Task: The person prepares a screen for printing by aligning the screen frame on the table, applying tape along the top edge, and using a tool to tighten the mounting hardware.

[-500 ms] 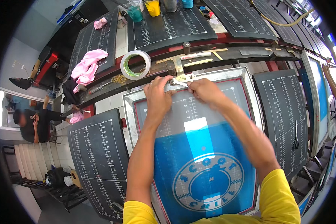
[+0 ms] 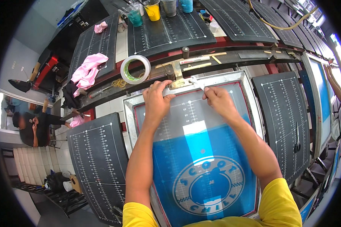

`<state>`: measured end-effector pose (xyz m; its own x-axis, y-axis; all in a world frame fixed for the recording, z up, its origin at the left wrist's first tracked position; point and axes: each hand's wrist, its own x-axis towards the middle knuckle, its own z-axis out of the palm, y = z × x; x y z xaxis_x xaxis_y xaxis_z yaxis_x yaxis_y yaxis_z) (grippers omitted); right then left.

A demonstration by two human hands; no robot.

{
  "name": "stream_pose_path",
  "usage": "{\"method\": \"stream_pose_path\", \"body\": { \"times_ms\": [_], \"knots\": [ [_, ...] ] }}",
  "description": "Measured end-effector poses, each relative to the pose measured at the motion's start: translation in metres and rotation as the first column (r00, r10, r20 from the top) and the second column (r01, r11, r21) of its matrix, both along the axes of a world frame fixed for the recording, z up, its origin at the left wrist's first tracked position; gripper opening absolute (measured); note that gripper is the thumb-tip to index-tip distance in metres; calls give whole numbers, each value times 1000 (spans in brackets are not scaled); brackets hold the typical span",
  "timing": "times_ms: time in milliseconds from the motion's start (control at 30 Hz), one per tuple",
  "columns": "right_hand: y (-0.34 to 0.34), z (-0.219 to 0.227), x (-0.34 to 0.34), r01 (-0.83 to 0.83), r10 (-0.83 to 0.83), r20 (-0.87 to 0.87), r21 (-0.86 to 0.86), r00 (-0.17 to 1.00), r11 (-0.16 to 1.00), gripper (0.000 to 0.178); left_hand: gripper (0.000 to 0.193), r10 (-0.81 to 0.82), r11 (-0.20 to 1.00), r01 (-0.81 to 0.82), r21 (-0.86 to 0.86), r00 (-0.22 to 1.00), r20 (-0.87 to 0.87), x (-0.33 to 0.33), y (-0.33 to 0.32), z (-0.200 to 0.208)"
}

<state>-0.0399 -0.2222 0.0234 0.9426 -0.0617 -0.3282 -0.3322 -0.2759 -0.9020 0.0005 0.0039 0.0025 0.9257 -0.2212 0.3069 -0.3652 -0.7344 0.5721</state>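
Note:
A silk-screen frame [image 2: 129, 113] lies before me, its silvery metal rim around a mesh with a blue coating [image 2: 166, 159] and a round printed design. At its far edge, a brass-coloured hinge bracket [image 2: 181, 83] joins it to the dark rail. My right hand [image 2: 220, 102] is closed around a small silver wrench [image 2: 197, 82], whose head is at the bracket's right end. Just left of the bracket, my left hand [image 2: 156, 99] grips the frame's far rim, fingers curled over it and thumb toward the bracket.
On the rail are a tape roll [image 2: 135, 70], a marker [image 2: 194, 60] and flat sticks [image 2: 197, 67]. Dark printing boards [image 2: 98, 162] flank the frame; scissors [image 2: 297, 140] lie on the right one. Cups of ink [image 2: 152, 11] and a pink cloth [image 2: 89, 70] are farther back. A person [image 2: 28, 126] sits left.
The wrench has shifted from the bracket's left and middle part to its right end. My right hand has drawn back a little, and my left hand has come off the wrench area.

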Motion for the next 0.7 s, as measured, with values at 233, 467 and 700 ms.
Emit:
{"method": "stream_pose_path", "body": {
  "times_ms": [233, 467, 700],
  "knots": [
    [-45, 43, -53, -46, 33, 89, 149, 995, 988, 25, 44, -19, 1000, 19, 13, 1000, 11, -3, -1, -1],
    [-153, 48, -193, 188, -163, 159, -162, 974, 969, 21, 45, -143, 967, 131, -220, 989, -41, 3, 11, -1],
    [-246, -2, -322, 364, -116, 363, -753, 924, 548, 16, 34, 34, 894, -57, -445, 998, -59, -74, 55, 13]
  ]
}}
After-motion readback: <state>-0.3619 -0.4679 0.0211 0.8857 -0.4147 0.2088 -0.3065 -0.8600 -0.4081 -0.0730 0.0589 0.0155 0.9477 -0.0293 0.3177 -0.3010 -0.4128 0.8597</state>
